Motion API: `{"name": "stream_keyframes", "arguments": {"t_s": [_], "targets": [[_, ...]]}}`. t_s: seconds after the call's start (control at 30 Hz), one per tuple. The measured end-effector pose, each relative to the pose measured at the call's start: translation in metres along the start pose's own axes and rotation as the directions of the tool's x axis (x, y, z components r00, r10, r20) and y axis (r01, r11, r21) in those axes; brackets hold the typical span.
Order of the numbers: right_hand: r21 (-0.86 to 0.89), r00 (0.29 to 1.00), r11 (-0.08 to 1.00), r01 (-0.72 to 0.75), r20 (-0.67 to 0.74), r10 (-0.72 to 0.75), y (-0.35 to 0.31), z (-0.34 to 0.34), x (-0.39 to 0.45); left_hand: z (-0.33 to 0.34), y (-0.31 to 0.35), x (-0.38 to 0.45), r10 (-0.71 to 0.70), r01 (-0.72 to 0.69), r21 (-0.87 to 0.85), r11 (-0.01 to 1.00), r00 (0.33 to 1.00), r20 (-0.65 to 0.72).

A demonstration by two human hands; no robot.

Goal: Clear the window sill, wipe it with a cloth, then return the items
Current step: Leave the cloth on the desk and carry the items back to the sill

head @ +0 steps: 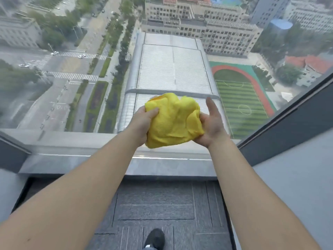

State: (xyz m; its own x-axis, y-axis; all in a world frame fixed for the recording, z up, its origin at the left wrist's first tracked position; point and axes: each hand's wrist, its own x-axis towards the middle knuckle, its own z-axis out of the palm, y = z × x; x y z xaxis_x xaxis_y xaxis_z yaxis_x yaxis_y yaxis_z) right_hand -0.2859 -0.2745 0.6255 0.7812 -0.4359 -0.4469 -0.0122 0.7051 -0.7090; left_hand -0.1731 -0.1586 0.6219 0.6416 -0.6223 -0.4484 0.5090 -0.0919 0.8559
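Note:
A bunched yellow cloth [173, 121] is held up in front of the window glass, above the grey window sill [81, 165]. My left hand [144, 121] grips its left side with the thumb on top. My right hand [211, 121] cups its right side from below, fingers raised. The stretch of sill in view carries nothing.
The window pane [90, 69] looks down on a city far below. A dark window frame [288, 130] runs diagonally at the right, with a pale wall [297, 186] beside it. Grey carpet tiles [155, 204] lie below the sill, with my black shoe [155, 239] on them.

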Motion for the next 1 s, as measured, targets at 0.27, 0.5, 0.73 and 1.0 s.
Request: {"name": "stream_keyframes", "arguments": {"t_s": [0.27, 0.5, 0.73, 1.0], "targets": [[-0.537, 0.980, 0.844, 0.001, 0.170, 0.107, 0.051, 0.170, -0.052, -0.140, 0.051, -0.145, 0.100, -0.096, 0.027, 0.995, 0.968, -0.229], [-0.620, 0.835, 0.785, 0.000, 0.432, 0.341, 0.126, 0.319, -0.116, -0.253, 0.071, -0.304, 0.107, -0.152, -0.100, 0.983, 0.927, -0.359], [-0.632, 0.540, 0.774, -0.048, 0.635, 0.552, 0.211, 0.417, -0.201, -0.298, 0.036, -0.441, 0.123, -0.403, -0.286, 0.869, 0.737, -0.665], [-0.798, 0.134, 0.596, 0.088, 0.602, 0.787, 0.321, 0.459, -0.350, -0.313, -0.043, -0.616, -0.024, -0.679, -0.081, 0.730, 0.092, -0.995]]}}
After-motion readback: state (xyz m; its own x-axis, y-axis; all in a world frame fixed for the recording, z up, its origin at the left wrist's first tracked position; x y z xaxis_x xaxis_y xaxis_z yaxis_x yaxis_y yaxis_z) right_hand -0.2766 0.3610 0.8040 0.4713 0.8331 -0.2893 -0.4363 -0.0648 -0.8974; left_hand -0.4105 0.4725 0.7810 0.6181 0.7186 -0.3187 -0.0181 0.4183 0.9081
